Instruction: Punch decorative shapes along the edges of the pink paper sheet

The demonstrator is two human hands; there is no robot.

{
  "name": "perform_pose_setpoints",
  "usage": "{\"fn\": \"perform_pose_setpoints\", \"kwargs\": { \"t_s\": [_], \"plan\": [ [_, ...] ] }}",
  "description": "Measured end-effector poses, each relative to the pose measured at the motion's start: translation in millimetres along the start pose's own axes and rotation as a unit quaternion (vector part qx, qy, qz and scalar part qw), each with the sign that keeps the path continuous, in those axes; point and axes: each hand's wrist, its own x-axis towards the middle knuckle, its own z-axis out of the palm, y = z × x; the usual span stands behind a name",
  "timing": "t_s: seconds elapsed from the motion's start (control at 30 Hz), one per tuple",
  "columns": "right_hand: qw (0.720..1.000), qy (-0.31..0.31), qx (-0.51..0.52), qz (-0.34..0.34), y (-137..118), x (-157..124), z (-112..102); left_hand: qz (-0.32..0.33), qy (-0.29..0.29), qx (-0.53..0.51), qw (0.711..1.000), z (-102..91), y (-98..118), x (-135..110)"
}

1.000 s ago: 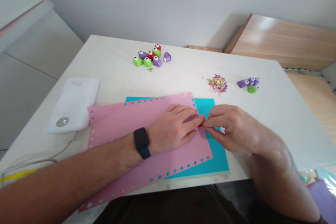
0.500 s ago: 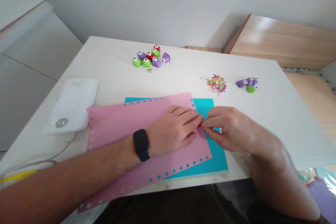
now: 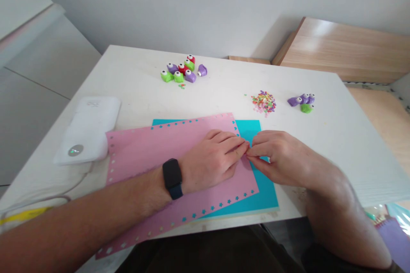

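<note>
A pink sheet of paper [image 3: 192, 149], with small shapes cut along its edges, lies at an angle over a turquoise sheet [image 3: 269, 192]. My left hand [image 3: 221, 153] rests on the pink sheet with its fingers stretched toward the right edge, a dark watch on the wrist. At that edge, my right hand [image 3: 272, 153] has thumb and fingers pinched together, touching the left fingertips. They close around a small red craft punch, almost wholly covered by the fingers now.
Several eye-topped craft punches [image 3: 179, 70] stand at the back of the white table [image 3: 134, 81]. More purple and green punches [image 3: 303, 102] are at the right, beside a confetti pile [image 3: 264, 102]. A white device [image 3: 89, 128] with a cable sits left.
The red bit seen between my fingertips half a second ago is now covered. My left fingers have shifted very slightly, and the thumb is tucked in more. The sheets stay in place.
</note>
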Motion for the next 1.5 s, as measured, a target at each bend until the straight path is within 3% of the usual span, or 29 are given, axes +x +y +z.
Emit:
{"fn": "perform_pose_setpoints", "kwargs": {
  "t_s": [1.5],
  "plan": [
    [1.0, -0.014, -0.009, 0.012, -1.6, 1.6, 4.0, 0.008, -0.019, 0.016, 1.0, 2.6, -3.3, 0.3]
  ]
}}
